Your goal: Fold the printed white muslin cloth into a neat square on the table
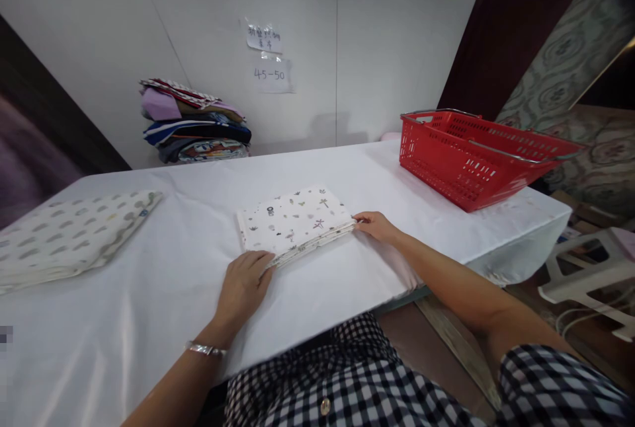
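Two hands pinching folded printed cloth (296, 221), left hand (243, 285), right hand (376, 225), white table (163, 281)

Folded white printed cloth (295, 222), flat, table centre.

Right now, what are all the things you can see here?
folded printed cloth: 1, white with small prints, table middle, between both hands
spotted folded cloth: 1, white with grey spots, table left
cloth pile: 1, mixed colours, far end by wall
basket: 1, red, table right
paper notes: 2, white, wall
table: 1, white cover
stool: 1, white, floor right
left hand: near corner of folded printed cloth
right hand: right edge of it
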Demonstrator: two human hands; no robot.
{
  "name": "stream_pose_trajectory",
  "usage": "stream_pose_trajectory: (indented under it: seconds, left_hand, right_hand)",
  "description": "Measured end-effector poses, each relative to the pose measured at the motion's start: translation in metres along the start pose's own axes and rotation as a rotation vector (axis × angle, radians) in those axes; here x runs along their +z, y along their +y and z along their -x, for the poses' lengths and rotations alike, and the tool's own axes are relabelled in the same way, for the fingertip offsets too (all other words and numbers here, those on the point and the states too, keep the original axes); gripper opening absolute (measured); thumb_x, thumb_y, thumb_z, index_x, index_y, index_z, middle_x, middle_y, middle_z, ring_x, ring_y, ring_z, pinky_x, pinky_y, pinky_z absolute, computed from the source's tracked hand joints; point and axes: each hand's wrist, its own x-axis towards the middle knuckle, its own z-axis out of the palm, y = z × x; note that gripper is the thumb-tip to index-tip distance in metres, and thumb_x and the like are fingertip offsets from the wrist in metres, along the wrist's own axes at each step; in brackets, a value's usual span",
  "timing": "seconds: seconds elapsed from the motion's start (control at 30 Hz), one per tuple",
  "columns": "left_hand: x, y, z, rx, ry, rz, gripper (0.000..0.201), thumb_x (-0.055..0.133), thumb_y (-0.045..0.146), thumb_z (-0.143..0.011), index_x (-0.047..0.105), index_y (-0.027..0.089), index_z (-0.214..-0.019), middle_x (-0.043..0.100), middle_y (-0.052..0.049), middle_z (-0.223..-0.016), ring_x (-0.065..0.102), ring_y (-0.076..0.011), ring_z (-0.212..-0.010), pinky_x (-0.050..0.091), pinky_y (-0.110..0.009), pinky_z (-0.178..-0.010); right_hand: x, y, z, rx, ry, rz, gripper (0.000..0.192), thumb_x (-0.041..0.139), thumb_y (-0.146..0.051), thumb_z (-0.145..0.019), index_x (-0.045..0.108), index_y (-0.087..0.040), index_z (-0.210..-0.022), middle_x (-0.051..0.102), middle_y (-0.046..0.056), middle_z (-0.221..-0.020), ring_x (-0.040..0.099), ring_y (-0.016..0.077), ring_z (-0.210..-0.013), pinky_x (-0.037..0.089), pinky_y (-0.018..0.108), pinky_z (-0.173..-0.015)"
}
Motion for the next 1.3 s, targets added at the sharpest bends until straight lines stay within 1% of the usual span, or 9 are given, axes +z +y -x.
stream_pose_trajectory:
  seconds: [0.1,0.2,0.33,0.4,0.67,0.77,0.9,1.13,1.3]
  left_hand:
    - [-0.001,0.001,-0.001,0.004,-0.004,-0.006,0.028,0.043,0.030,-0.087,0.063,0.019,-0.103,0.065,-0.008,-0.104,0.056,-0.0232,-0.099,0.044,-0.042,-0.087]
    - [-0.001,0.001,-0.001,0.001,-0.011,-0.008,0.028,0.043,0.028,-0.087,0.064,0.019,-0.103,0.065,-0.008,-0.104,0.056,-0.0233,-0.100,0.044,-0.042,-0.087]
    - [-0.001,0.000,0.000,0.005,-0.005,-0.004,0.028,0.043,0.027,-0.086,0.063,0.020,-0.104,0.064,-0.008,-0.104,0.056,-0.0227,-0.099,0.045,-0.041,-0.087]
    - [0.000,0.000,0.000,0.010,0.002,-0.004,0.027,0.043,0.028,-0.087,0.063,0.020,-0.104,0.065,-0.008,-0.104,0.057,-0.0226,-0.099,0.045,-0.041,-0.087]
    - [-0.001,0.001,-0.001,0.003,-0.009,0.006,0.027,0.044,0.028,-0.087,0.064,0.019,-0.102,0.065,-0.007,-0.103,0.057,-0.0226,-0.098,0.044,-0.040,-0.087]
    - [-0.002,0.001,-0.001,-0.003,-0.014,0.012,0.028,0.043,0.029,-0.087,0.065,0.018,-0.102,0.066,-0.008,-0.102,0.057,-0.0226,-0.097,0.045,-0.040,-0.086]
    - [-0.003,0.002,-0.001,-0.017,-0.007,0.018,0.028,0.043,0.029,-0.087,0.065,0.020,-0.102,0.066,-0.007,-0.103,0.056,-0.0223,-0.098,0.045,-0.040,-0.086]
    - [-0.003,0.002,0.000,-0.016,-0.015,0.013,0.026,0.044,0.027,-0.087,0.066,0.019,-0.098,0.066,-0.007,-0.101,0.057,-0.0222,-0.097,0.046,-0.040,-0.084]
    - [-0.002,0.000,0.001,-0.051,0.017,0.123,0.026,0.047,0.030,-0.086,0.067,0.019,-0.097,0.066,-0.007,-0.100,0.057,-0.0226,-0.098,0.046,-0.040,-0.087]
  right_hand:
    - [0.003,-0.002,0.000,-0.003,0.041,0.015,0.027,0.061,-0.028,-0.065,0.068,-0.017,-0.089,0.065,-0.001,-0.077,0.054,0.0120,-0.067,0.042,0.024,-0.067]
    - [0.007,-0.008,0.001,-0.001,0.069,0.034,0.022,0.057,-0.025,-0.066,0.068,-0.017,-0.085,0.065,-0.001,-0.075,0.054,0.0119,-0.065,0.042,0.024,-0.064]
    - [0.011,-0.016,0.005,-0.011,0.174,0.098,0.020,0.054,-0.026,-0.070,0.067,-0.018,-0.082,0.062,-0.002,-0.070,0.051,0.0112,-0.061,0.040,0.023,-0.059]
    - [0.013,-0.018,0.007,-0.023,0.202,0.136,0.019,0.053,-0.026,-0.071,0.067,-0.019,-0.082,0.062,-0.002,-0.070,0.050,0.0110,-0.059,0.040,0.023,-0.058]
    - [0.013,-0.011,0.010,-0.069,0.183,0.343,0.015,0.053,-0.025,-0.075,0.065,-0.020,-0.083,0.063,-0.002,-0.074,0.052,0.0116,-0.061,0.040,0.024,-0.061]
    - [0.012,-0.012,0.010,-0.089,0.140,0.351,0.017,0.052,-0.025,-0.076,0.063,-0.021,-0.089,0.064,-0.002,-0.079,0.052,0.0111,-0.061,0.040,0.024,-0.061]
    - [0.012,-0.010,0.008,-0.176,0.107,0.365,0.024,0.052,-0.023,-0.077,0.061,-0.021,-0.099,0.064,0.000,-0.092,0.053,0.0117,-0.067,0.042,0.026,-0.068]
    - [0.015,-0.001,0.007,-0.179,0.130,0.388,0.023,0.050,-0.020,-0.078,0.062,-0.019,-0.098,0.064,0.002,-0.090,0.054,0.0132,-0.071,0.043,0.027,-0.070]
    - [0.008,-0.006,0.008,-0.181,0.069,0.402,0.023,0.050,-0.020,-0.078,0.064,-0.020,-0.097,0.064,0.003,-0.091,0.055,0.0139,-0.074,0.044,0.029,-0.073]
